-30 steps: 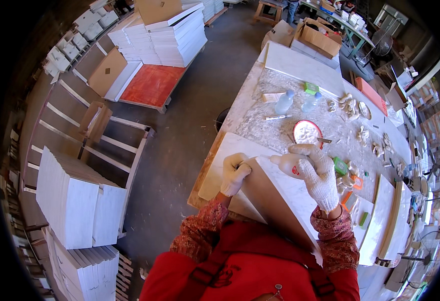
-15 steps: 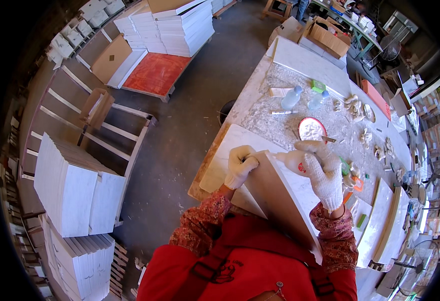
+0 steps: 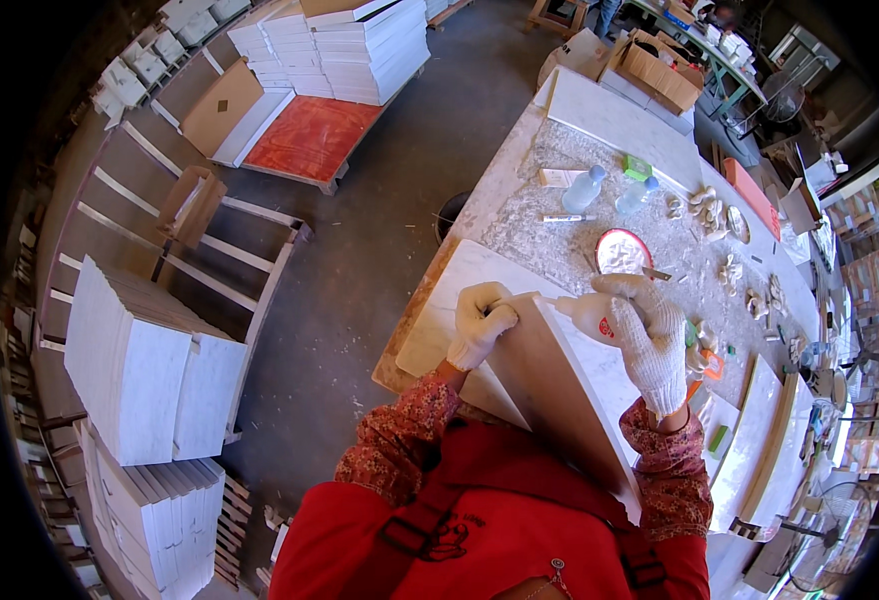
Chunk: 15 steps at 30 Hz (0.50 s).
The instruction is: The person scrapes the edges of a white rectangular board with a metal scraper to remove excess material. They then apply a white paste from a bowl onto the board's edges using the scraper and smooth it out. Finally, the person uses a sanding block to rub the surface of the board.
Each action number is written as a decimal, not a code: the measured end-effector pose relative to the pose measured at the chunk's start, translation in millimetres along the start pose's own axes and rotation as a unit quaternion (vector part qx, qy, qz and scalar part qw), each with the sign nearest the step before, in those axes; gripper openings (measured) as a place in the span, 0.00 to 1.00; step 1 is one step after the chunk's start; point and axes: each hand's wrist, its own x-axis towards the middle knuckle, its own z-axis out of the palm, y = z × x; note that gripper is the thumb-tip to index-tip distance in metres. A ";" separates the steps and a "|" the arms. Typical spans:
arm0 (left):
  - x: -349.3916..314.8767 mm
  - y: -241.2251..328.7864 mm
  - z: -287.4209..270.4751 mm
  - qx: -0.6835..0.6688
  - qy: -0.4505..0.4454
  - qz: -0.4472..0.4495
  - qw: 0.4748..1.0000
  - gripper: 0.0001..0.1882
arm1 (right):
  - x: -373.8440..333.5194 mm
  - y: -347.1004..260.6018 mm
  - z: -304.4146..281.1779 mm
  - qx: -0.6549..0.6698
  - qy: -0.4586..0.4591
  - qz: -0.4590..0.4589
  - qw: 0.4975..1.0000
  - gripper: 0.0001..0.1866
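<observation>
My left hand [image 3: 481, 325], in a white knit glove, is closed round the upper corner of a stone slab [image 3: 559, 385] tilted up on its edge against me. In my gloved right hand [image 3: 647, 335] is a white squeeze bottle [image 3: 595, 316] with a red mark. Its nozzle points left at the slab's top edge, close to the corner; whether it touches I cannot tell. Under the tilted slab lies a flat white marble slab [image 3: 449, 290] on the worktable. Beyond my right hand stands a red-rimmed bowl [image 3: 621, 253] of white paste, with a putty knife [image 3: 656, 273] at its rim.
Two plastic bottles [image 3: 584, 190], a marker [image 3: 567, 218] and a green box [image 3: 637, 165] stand or lie on the dusty worktable [image 3: 529, 160]. Crumpled gloves [image 3: 716, 215] lie to the right. White slabs are stacked on a rack [image 3: 144, 370] at left and a pallet [image 3: 304, 140] farther back.
Both hands keep their grip on the slab and squeeze bottle, almost unmoved. The bottle shifts very slightly to the right, and the whole view has tilted a little.
</observation>
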 end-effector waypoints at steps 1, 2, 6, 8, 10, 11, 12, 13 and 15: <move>0.1 -0.8 -0.3 0.001 -0.003 0.002 1.000 0.07 | 0.0 0.5 -0.1 -0.007 0.002 -0.005 1.000 0.12; 0.4 -1.9 -1.3 0.001 -0.005 0.004 1.000 0.07 | 0.1 1.1 -0.2 -0.015 0.003 -0.011 1.000 0.12; 0.4 -3.4 0.2 -0.012 -0.007 0.004 1.000 0.07 | 1.5 5.1 -0.4 -0.029 0.013 -0.034 0.999 0.11; 0.8 -5.7 -0.8 -0.014 -0.009 0.010 1.000 0.07 | 2.0 5.2 -0.3 -0.030 0.012 -0.031 0.999 0.11; 0.6 -5.3 -1.1 -0.012 -0.009 0.014 1.000 0.08 | 2.8 4.0 -1.3 -0.037 0.005 -0.030 0.999 0.11; 0.3 -3.0 -0.7 -0.009 -0.009 0.015 1.000 0.08 | 3.3 3.6 -1.9 -0.040 0.002 -0.030 0.999 0.11; 0.1 -1.3 -0.4 -0.006 -0.008 0.016 1.000 0.08 | 3.6 3.6 -2.4 -0.040 -0.001 -0.029 0.999 0.11; 0.1 -0.8 -0.2 -0.006 -0.009 0.013 1.000 0.08 | 3.6 3.5 -3.0 -0.041 -0.003 -0.028 0.999 0.11; 0.1 -0.1 0.4 -0.005 -0.010 0.009 1.000 0.08 | 3.4 3.9 -3.0 -0.013 0.003 -0.017 1.000 0.12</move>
